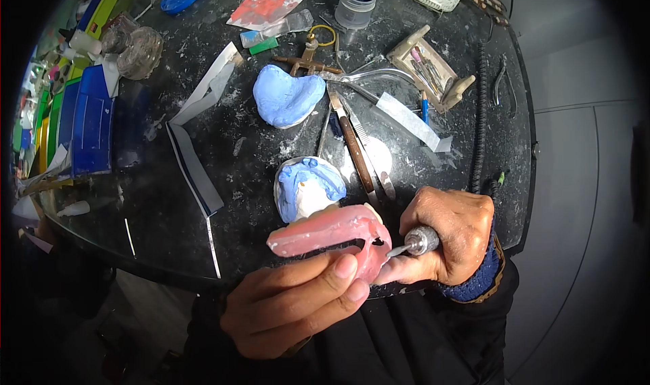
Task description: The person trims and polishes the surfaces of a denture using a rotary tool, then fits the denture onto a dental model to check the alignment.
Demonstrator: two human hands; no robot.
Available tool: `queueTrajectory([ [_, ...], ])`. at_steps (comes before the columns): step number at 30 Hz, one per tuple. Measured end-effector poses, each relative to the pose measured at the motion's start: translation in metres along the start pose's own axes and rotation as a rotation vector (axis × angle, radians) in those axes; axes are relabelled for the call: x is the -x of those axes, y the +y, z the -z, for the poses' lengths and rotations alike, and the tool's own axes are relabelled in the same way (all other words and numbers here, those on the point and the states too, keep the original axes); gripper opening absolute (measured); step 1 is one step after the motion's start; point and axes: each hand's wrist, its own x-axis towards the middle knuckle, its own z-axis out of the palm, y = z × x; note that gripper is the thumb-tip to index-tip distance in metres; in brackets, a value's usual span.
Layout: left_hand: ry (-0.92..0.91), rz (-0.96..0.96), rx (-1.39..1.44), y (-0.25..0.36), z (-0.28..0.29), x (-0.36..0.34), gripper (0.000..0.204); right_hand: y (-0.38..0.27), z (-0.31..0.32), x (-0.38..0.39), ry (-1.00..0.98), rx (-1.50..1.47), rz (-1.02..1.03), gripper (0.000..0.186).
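Observation:
My left hand (291, 304) grips a pink denture (318, 231), a curved arch with pale teeth along its far edge. The denture is held up over the near edge of the dark table. My right hand (447, 233) is wrapped round a rotary handpiece (423, 239) with a knurled metal nose. Its thin bur meets or nearly meets the denture's right end; contact cannot be told. Just beyond the denture lies a dental cast (308, 189) in white and blue. Farther back sits a second blue cast (288, 95).
A wood-handled knife (355, 148) and tweezers lie beyond my hands. A holder (433, 70) with small tools stands at the far right, near a coiled black cord (481, 114). Blue and green bins (93, 121) line the left. White dust and paper strips (196, 168) cover parts of the table (237, 243).

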Motion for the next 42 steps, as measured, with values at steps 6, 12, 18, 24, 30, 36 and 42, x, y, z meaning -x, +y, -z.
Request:
queueTrajectory([
  [6, 0.156, 0.217, 0.293, 0.003, -0.013, 0.002, 0.020, -0.003, 0.002, -0.004, -0.004, -0.051, 0.003, 0.052],
  [12, 0.312, 0.282, 0.349, 0.005, -0.021, 0.003, 0.023, 0.000, 0.000, 0.001, -0.027, -0.045, 0.045, 0.056],
  [18, 0.289, 0.250, 0.294, 0.004, -0.019, 0.003, 0.019, -0.002, -0.002, 0.002, 0.013, -0.046, 0.027, 0.057],
  [24, 0.078, 0.112, 0.073, -0.001, -0.002, -0.004, 0.019, -0.003, 0.008, -0.004, 0.024, 0.134, -0.002, 0.059],
  [30, -0.074, -0.030, -0.122, -0.002, 0.004, -0.004, 0.014, -0.001, 0.009, -0.004, -0.072, 0.166, 0.041, 0.054],
  [36, -0.059, -0.025, -0.090, -0.003, 0.001, -0.002, 0.016, 0.002, 0.006, -0.002, -0.053, 0.115, -0.001, 0.056],
  [42, -0.134, 0.004, -0.020, -0.001, 0.009, -0.009, 0.019, 0.003, 0.013, -0.006, 0.005, 0.287, 0.050, 0.057],
])
